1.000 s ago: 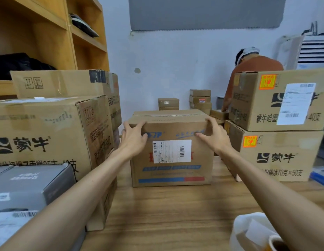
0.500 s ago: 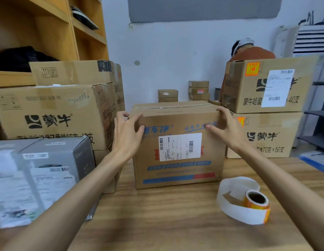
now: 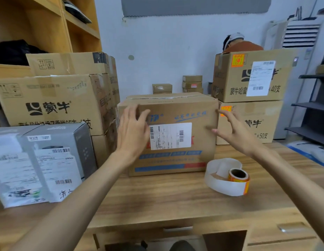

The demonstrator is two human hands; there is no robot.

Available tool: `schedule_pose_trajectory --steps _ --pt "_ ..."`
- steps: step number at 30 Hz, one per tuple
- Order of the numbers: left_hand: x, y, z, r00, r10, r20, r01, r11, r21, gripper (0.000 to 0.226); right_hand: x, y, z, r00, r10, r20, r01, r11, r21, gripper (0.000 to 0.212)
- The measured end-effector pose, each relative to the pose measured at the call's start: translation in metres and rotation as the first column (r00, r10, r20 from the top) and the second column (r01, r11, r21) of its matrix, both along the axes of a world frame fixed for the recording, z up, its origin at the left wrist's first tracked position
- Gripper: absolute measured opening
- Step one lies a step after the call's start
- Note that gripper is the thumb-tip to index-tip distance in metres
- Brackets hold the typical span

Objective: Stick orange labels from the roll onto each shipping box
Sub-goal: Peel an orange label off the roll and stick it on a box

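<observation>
Hovering: my left hand (image 3: pixel 132 131) and right hand (image 3: pixel 235 134) spread open, empty, before box (image 3: pixel 175 109).
Roll (image 3: pixel 238 178): I should peel one off.
Spot: bare cardboard, off the slip (image 3: pixel 170 135).

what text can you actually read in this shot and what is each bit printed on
"蒙牛": big left box.
"蒙牛哈蜜" and "x 40支": upper right box.
"蒙牛" and "x50支": lower right box.
"济", handwritten: paper on the grey box.
Blue print on the middle box: too blurred.
White shipping labels and orange labels: too small or blurred to read.
</observation>
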State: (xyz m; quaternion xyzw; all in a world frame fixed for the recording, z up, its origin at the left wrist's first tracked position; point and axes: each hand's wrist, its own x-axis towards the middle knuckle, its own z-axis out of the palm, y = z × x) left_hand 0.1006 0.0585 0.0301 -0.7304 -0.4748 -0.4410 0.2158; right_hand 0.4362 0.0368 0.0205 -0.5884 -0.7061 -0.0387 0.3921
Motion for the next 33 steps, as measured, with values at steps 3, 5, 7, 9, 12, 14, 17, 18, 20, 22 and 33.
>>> schedule_pose_trajectory --steps 3,5,7,9,12,14,17,18,20,22,33 --pt "0.043 -0.005 -0.029 0.970 -0.225 -0.095 0.218 0.973 -0.077 0.032 0.018 -0.020 -0.020 0.996 0.002 0.091 0.002 0.999 -0.046 0.038" --pt "0.075 -0.011 -0.045 0.929 -0.356 -0.106 0.325 0.917 -0.231 0.024 0.026 -0.034 -0.030 0.994 0.018 0.108 -0.005 0.993 -0.121 0.024" --pt "0.106 -0.016 -0.061 0.894 -0.438 -0.097 0.376 0.849 -0.370 0.020 0.034 -0.047 -0.038 0.994 0.038 0.105 -0.017 0.981 -0.192 0.018" --pt "0.132 -0.020 -0.077 0.861 -0.501 -0.083 0.408 0.780 -0.475 0.019 0.042 -0.058 -0.045 0.994 0.030 0.104 -0.003 0.969 -0.246 0.015" --pt "0.158 -0.026 -0.094 0.820 -0.571 -0.030 0.447 0.674 -0.588 0.019 0.049 -0.067 -0.058 0.994 0.041 0.101 -0.011 0.960 -0.279 0.008" --pt "0.168 -0.030 -0.100 0.808 -0.590 0.013 0.465 0.622 -0.630 0.020 0.051 -0.069 -0.065 0.994 0.069 0.083 -0.040 0.951 -0.307 0.003" --pt "0.177 -0.033 -0.104 0.800 -0.597 0.065 0.490 0.586 -0.645 0.023 0.052 -0.072 -0.072 0.996 0.078 0.052 -0.055 0.936 -0.347 0.008" --pt "0.179 -0.034 -0.105 0.803 -0.594 0.057 0.482 0.590 -0.647 0.023 0.052 -0.073 -0.074 0.996 0.077 0.041 -0.058 0.932 -0.357 0.011" --pt "0.183 -0.036 -0.107 0.810 -0.586 0.003 0.445 0.612 -0.654 0.019 0.053 -0.073 -0.079 0.997 0.072 0.018 -0.060 0.920 -0.386 0.014" --pt "0.183 -0.034 -0.110 0.804 -0.590 -0.067 0.414 0.637 -0.650 0.015 0.053 -0.074 -0.084 0.997 0.074 0.013 -0.062 0.910 -0.410 0.019" --pt "0.150 -0.014 -0.102 0.839 -0.535 -0.103 0.353 0.678 -0.644 0.015 0.047 -0.065 -0.106 0.993 0.026 0.112 0.022 0.914 -0.406 0.019"
